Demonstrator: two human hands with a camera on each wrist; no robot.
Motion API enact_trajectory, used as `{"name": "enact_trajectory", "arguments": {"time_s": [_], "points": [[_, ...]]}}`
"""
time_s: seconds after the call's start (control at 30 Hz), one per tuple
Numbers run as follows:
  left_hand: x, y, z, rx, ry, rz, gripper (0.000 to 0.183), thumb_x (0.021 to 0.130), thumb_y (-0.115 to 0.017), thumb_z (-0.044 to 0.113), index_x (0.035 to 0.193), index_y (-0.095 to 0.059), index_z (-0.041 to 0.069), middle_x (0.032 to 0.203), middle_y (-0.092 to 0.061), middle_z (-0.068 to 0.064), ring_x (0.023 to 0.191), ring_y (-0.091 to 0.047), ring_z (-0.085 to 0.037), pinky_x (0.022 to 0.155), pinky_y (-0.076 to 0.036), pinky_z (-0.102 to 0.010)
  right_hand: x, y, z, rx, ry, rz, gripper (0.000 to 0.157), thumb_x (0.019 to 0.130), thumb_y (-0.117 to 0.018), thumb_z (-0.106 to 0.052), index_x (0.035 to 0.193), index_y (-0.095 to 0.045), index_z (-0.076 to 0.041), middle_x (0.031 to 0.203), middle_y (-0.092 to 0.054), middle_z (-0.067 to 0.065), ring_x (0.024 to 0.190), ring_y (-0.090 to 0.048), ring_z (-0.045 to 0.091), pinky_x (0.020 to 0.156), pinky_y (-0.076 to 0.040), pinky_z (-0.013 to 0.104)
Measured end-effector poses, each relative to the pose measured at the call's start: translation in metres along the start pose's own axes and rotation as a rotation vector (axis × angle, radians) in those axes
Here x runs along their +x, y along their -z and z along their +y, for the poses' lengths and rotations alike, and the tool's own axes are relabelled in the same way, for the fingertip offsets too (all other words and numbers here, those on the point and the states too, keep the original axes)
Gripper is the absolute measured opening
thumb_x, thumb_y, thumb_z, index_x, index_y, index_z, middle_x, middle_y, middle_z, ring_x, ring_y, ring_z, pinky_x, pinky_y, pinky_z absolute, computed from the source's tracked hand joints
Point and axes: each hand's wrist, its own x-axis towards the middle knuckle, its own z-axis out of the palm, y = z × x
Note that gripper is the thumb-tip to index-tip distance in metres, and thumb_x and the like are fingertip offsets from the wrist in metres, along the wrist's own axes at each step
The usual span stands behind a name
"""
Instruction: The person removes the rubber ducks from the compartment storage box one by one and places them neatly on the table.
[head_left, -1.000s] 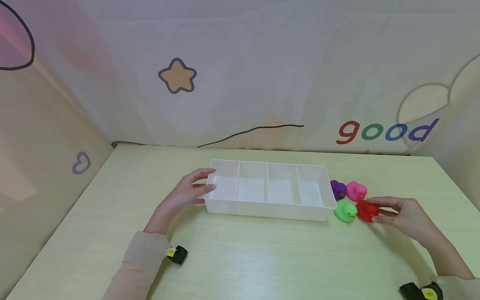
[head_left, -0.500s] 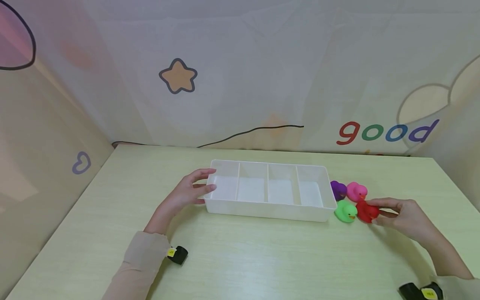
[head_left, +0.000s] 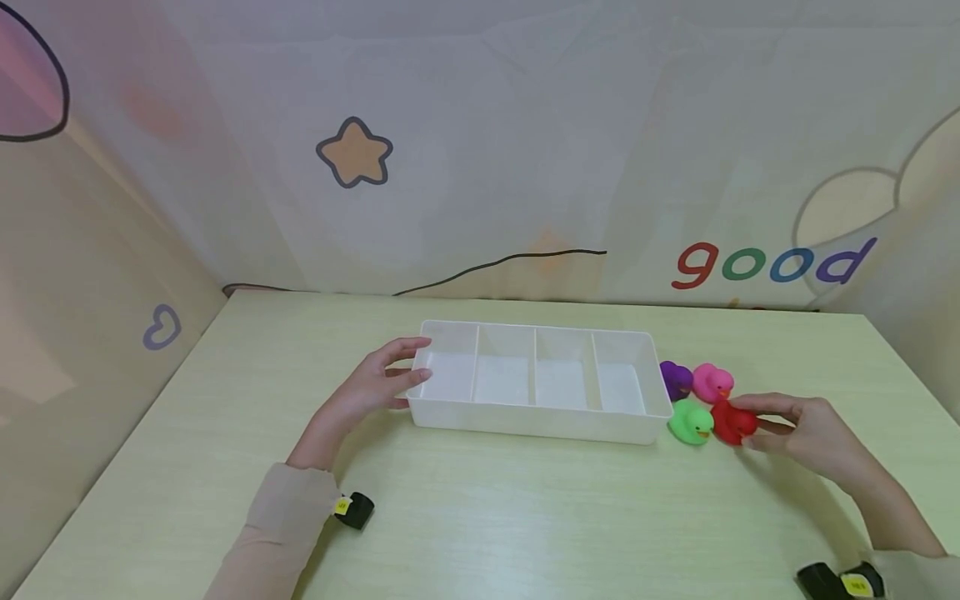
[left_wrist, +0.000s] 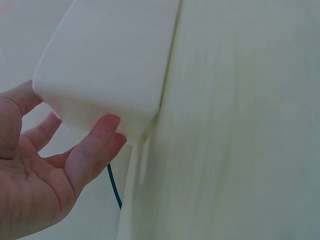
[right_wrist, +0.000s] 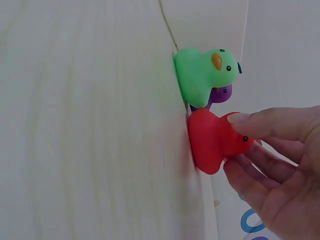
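A white divided plastic box (head_left: pixel 532 421) with several compartments in a row lies on the table. My left hand (head_left: pixel 378 379) holds it by the left end, with fingers curved against the corner and end wall of the box (left_wrist: pixel 105 55) in the left wrist view. Right of the box stand a purple rubber duck (head_left: pixel 677 380), a pink rubber duck (head_left: pixel 712 382), a green rubber duck (head_left: pixel 691 422) and a red rubber duck (head_left: pixel 732 423), close together. Between thumb and fingers, my right hand (head_left: pixel 806 433) pinches the red duck by its head, its base at the table surface.
The pale wooden table (head_left: pixel 525 517) extends in front of the box and to both sides. Behind it hangs a printed backdrop (head_left: pixel 487 167) with a star and the word "good". A black wrist camera (head_left: pixel 355 510) sits at the left cuff.
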Motion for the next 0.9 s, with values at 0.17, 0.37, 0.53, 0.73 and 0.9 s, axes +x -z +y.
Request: {"name": "enact_trajectory", "arguments": {"time_s": [0.17,0.37,0.53,0.73,0.9], "points": [[-0.001,0.0,0.003,0.038,-0.004,-0.032,0.06,0.086,-0.062,0.032,0.138,-0.035,0.023,0.141,-0.03,-0.01,0.126,-0.037,-0.033,0.085,-0.048,-0.045,-0.001,0.001,-0.003,0.013,0.04,0.036,0.049,0.076,-0.072,-0.009,0.119,-0.054,0.008,0.118,-0.055,0.016,0.089,-0.052,-0.012,0.07,-0.052,0.017],[-0.004,0.002,0.004,0.065,-0.015,-0.042,0.062,0.087,-0.06,0.033,0.14,-0.031,0.023,0.143,-0.026,-0.011,0.128,-0.035,-0.034,0.088,-0.047,-0.045,0.0,0.001,-0.009,0.026,0.12,0.081,0.05,0.077,-0.072,-0.012,0.119,-0.053,0.009,0.105,-0.047,-0.031,0.092,-0.046,-0.02,0.072,-0.045,0.006],[-0.007,0.005,0.002,0.08,-0.03,-0.042,0.063,0.087,-0.06,0.034,0.141,-0.03,0.022,0.143,-0.025,-0.012,0.128,-0.034,-0.035,0.09,-0.045,-0.046,0.0,0.002,-0.015,0.016,0.133,0.084,0.051,0.078,-0.071,-0.01,0.12,-0.051,0.009,0.106,-0.043,-0.034,0.092,-0.044,-0.021,0.071,-0.046,0.008],[-0.016,0.005,0.002,0.126,-0.069,0.0,0.062,0.088,-0.058,0.035,0.141,-0.029,0.02,0.145,-0.026,-0.014,0.128,-0.034,-0.036,0.093,-0.041,-0.05,0.001,0.0,-0.026,-0.005,0.141,0.104,0.051,0.079,-0.07,-0.01,0.122,-0.05,0.008,0.108,-0.045,-0.028,0.093,-0.044,-0.021,0.071,-0.046,0.008],[-0.024,0.007,0.0,0.21,-0.114,0.061,0.06,0.089,-0.058,0.035,0.14,-0.03,0.019,0.145,-0.029,-0.013,0.128,-0.034,-0.037,0.096,-0.037,-0.054,0.005,-0.003,-0.038,-0.036,0.188,0.12,0.049,0.08,-0.069,-0.009,0.123,-0.051,0.006,0.113,-0.05,-0.017,0.096,-0.04,-0.021,0.074,-0.042,0.004]]}}
